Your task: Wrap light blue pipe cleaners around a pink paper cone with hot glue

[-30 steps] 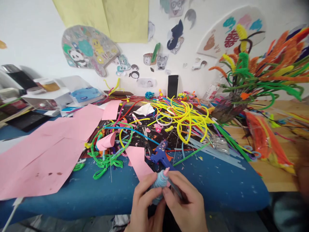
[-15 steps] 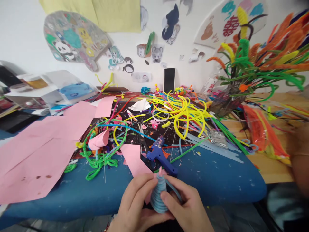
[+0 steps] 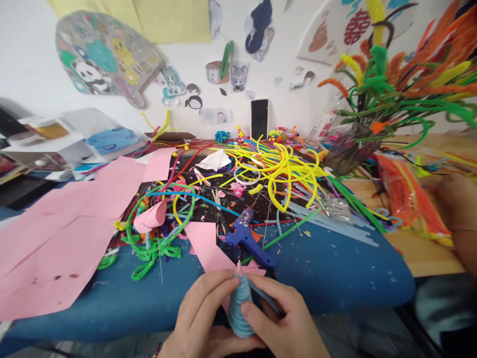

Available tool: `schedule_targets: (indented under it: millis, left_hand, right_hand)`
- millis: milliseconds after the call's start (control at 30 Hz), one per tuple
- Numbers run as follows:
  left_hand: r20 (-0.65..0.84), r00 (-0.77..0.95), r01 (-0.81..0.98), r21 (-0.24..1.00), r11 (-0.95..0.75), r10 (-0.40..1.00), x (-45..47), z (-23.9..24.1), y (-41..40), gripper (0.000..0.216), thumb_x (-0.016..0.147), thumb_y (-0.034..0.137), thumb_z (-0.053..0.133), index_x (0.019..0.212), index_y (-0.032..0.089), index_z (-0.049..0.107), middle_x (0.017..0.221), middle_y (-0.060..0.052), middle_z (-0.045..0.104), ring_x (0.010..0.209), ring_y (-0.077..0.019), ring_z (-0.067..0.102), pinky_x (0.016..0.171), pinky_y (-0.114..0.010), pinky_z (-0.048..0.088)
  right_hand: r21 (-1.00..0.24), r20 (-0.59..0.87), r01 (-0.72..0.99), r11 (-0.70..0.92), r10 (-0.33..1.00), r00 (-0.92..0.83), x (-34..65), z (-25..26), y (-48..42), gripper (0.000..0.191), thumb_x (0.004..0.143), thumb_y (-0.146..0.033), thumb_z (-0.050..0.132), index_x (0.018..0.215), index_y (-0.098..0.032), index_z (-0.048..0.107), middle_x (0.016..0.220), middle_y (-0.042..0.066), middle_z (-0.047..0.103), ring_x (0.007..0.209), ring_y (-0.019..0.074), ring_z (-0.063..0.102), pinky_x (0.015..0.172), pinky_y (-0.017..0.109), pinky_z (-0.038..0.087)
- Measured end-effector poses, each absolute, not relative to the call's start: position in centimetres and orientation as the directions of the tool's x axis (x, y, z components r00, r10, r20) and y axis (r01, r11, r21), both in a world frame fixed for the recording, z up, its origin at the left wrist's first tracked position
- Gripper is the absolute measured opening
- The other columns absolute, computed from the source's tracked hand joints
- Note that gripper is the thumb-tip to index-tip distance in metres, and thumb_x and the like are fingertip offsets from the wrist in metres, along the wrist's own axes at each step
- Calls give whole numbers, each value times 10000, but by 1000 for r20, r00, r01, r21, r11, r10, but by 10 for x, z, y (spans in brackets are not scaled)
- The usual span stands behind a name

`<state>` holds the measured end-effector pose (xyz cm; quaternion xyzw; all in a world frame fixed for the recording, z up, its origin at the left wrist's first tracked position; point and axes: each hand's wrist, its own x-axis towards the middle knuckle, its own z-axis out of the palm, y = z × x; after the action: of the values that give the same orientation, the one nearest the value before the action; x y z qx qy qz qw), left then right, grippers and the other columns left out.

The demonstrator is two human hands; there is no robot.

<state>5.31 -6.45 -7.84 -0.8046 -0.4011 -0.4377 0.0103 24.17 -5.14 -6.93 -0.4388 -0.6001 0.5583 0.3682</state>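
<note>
Between my hands is a small cone (image 3: 238, 309) wound in light blue pipe cleaner, its pink paper tip (image 3: 239, 268) sticking out at the top. My left hand (image 3: 203, 313) grips it from the left, with fingertips near the tip and the thumb low at the base. My right hand (image 3: 285, 313) presses its thumb on the cone's right side. A loose blue pipe cleaner end (image 3: 263, 296) runs from near the top into my right fingers. Just beyond my hands lie a blue glue gun (image 3: 248, 238) and a pink paper strip (image 3: 208, 246).
Large pink paper sheets (image 3: 67, 248) cover the left. Yellow pipe cleaners (image 3: 286, 174) and a green pipe cleaner tangle (image 3: 156, 248) lie farther back. A phone (image 3: 259, 119) leans against the wall. At right stand bunched pipe cleaners (image 3: 376, 99); another person's arm (image 3: 462, 219) is at the edge.
The cone has shifted slightly left and tilted a little, its tip leaning left. Both hands still hold it. The camera view has moved slightly.
</note>
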Motion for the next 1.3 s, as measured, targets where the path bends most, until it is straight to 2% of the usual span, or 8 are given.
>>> schedule_targets:
  millis: [167, 433, 633, 933, 1167, 1300]
  left_hand:
    - [709, 300, 657, 331, -677, 638, 52, -77, -61, 577, 884, 564, 727, 1172, 74, 628, 986, -169, 753, 902, -229, 779, 870, -261, 640]
    - [705, 307, 638, 347, -687, 640, 51, -81, -61, 596, 851, 578, 756, 1161, 88, 618, 1000, -152, 735, 924, -219, 758, 871, -257, 626]
    - [694, 318, 658, 330, -677, 646, 50, -85, -61, 534, 912, 563, 695, 1148, 90, 622, 978, -153, 730, 916, -222, 761, 866, -276, 629]
    - [731, 301, 660, 304, -687, 613, 54, -77, -58, 418, 972, 519, 624, 1062, 111, 617, 846, -118, 718, 780, -200, 755, 734, -264, 646]
    - [730, 303, 649, 313, -693, 613, 52, -81, -57, 403, 976, 510, 622, 1056, 115, 622, 852, -111, 712, 788, -199, 754, 756, -273, 647]
    - [726, 286, 631, 348, -693, 626, 50, -85, -58, 459, 932, 563, 663, 1086, 131, 636, 875, -109, 724, 797, -218, 759, 744, -296, 652]
  right_hand:
    - [-989, 2, 139, 53, 939, -344, 241, -70, -52, 319, 867, -255, 686, 1161, -204, 799, 1020, 63, 819, 858, 196, 771, 743, 229, 620]
    - [-987, -23, 159, 36, 935, -353, 241, -76, -55, 344, 845, -241, 691, 1174, -219, 790, 955, 44, 792, 708, 155, 712, 560, 181, 558]
    - [-985, -8, 163, 54, 932, -361, 240, -76, -56, 302, 863, -279, 682, 1135, -202, 790, 934, 52, 779, 799, 183, 720, 679, 216, 589]
    - [-984, -20, 175, 40, 945, -327, 235, -72, -58, 259, 864, -381, 660, 957, -178, 791, 763, 36, 701, 748, 189, 683, 732, 244, 582]
    - [-986, -3, 159, 48, 952, -307, 231, -72, -60, 250, 859, -335, 633, 953, -161, 784, 771, 33, 708, 632, 132, 591, 578, 195, 501]
    - [-979, 32, 183, 87, 958, -287, 229, -75, -61, 248, 861, -314, 624, 967, -155, 782, 749, 21, 697, 566, 104, 533, 500, 180, 441]
